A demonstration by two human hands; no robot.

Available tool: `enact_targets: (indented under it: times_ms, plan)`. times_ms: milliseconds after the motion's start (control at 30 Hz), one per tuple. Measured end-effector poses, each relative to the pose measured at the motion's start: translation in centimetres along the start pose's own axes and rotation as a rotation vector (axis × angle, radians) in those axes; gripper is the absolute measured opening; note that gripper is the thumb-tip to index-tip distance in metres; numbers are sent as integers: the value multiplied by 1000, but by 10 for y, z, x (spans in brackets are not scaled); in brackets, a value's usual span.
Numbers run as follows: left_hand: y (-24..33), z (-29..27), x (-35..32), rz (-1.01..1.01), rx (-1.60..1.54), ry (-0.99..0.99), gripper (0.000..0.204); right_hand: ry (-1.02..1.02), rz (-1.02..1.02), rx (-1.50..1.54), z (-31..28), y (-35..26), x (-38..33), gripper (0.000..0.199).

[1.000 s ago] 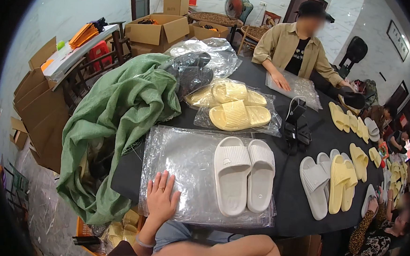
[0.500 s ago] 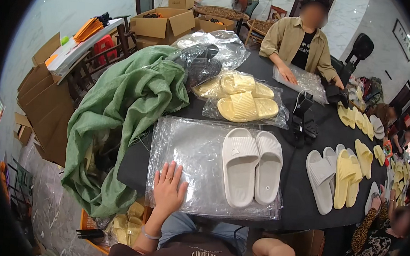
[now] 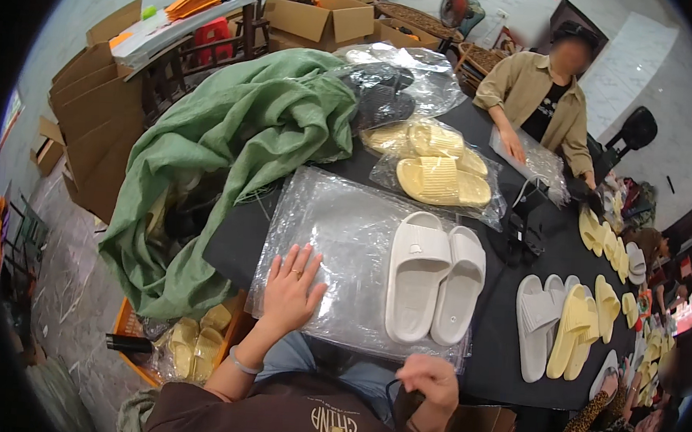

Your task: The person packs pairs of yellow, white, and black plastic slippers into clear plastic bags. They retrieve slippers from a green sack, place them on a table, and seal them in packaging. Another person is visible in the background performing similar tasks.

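Note:
My left hand (image 3: 292,290) lies flat, fingers spread, on a stack of clear plastic bags (image 3: 337,239) at the table's front. On the right part of that stack rests a pair of light grey slippers (image 3: 418,288), side by side, toes pointing away from me. My right hand (image 3: 429,379) is just off the front edge, below the slippers, its fingers curled in. Whatever it may hold is hidden. Beyond the stack lie yellow slippers (image 3: 443,181) in clear bags.
Green woven cloth (image 3: 232,138) bunches over the table's left side. An orange crate (image 3: 129,321) with bagged yellow slippers stands below it. Loose grey slippers (image 3: 536,323) and yellow slippers (image 3: 575,333) line the right side. Across the table, a person (image 3: 543,101) handles a clear bag.
My right hand has risen from my lap toward the table edge, its fingers now in sight. The left hand stays on the bags. The whole view has shifted and turned slightly.

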State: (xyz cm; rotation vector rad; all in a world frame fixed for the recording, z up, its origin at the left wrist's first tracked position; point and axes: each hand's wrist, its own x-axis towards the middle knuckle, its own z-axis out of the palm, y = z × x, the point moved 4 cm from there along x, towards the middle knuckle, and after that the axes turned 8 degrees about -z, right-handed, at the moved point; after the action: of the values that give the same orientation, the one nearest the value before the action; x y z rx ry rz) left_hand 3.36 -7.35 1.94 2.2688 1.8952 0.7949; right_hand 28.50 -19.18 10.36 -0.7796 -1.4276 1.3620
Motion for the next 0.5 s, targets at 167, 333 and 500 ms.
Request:
enact_targets:
  times_ms: [167,333,500]
  plan:
    - [-3,-2,-2,-10,-5,-3,52,445,-46,-765,-45,-3,16,33]
    - [-3,0,-2,2,-12,4,51,304,140,-1121,-86,4,21,55]
    - [-3,-3,-2,5,-3,19,52,147,212,-1227,-128,50,38,70]
